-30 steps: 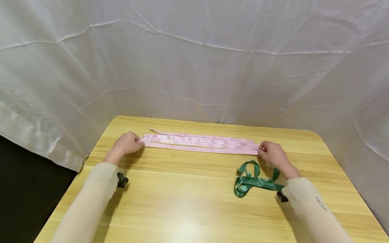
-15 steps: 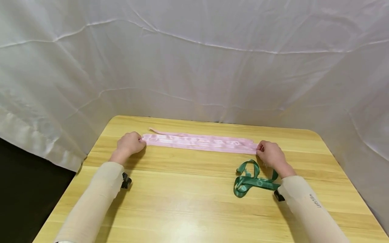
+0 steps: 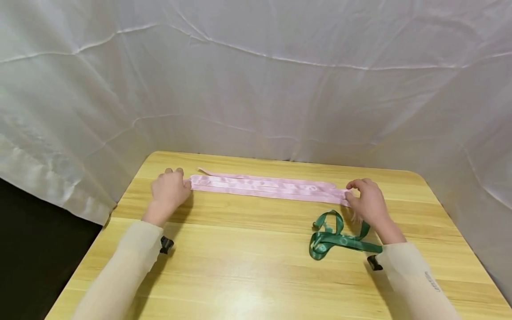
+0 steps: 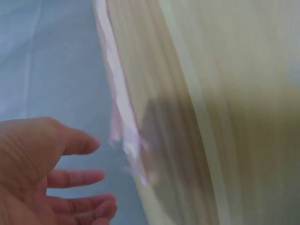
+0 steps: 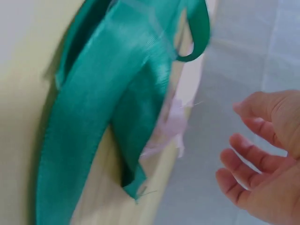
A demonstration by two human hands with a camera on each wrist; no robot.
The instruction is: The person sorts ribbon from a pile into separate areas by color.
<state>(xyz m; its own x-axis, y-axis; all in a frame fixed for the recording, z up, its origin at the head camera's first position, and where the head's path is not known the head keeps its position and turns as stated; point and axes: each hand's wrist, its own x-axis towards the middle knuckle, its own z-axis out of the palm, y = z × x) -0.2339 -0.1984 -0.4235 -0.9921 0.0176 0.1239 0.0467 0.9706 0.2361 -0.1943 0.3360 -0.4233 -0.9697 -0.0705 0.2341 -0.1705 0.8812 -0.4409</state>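
Observation:
Several strands of pink ribbon [image 3: 256,186] lie side by side across the far part of the table. At their left end is my left hand [image 3: 171,189]; in the left wrist view its thumb and fingers [image 4: 77,177] are spread, and the frayed pink ends lie apart from them. Beyond the right end hovers my right hand [image 3: 368,202], thumb and fingers parted, with nothing held between them in the right wrist view. A looped green ribbon [image 3: 340,240] lies on the table just nearer than the right hand and looms large in the right wrist view.
The light wooden table [image 3: 240,266] ends at a pale hanging cloth [image 3: 256,98] at the back and sides. A dark area [image 3: 40,253] lies past its left edge. A small black device [image 3: 166,245] sits at each wrist.
Both hands have let go of the pink ribbon ends, and their fingers have opened. The right hand has shifted slightly to the right. The nearest pink strand now lies closer against the others.

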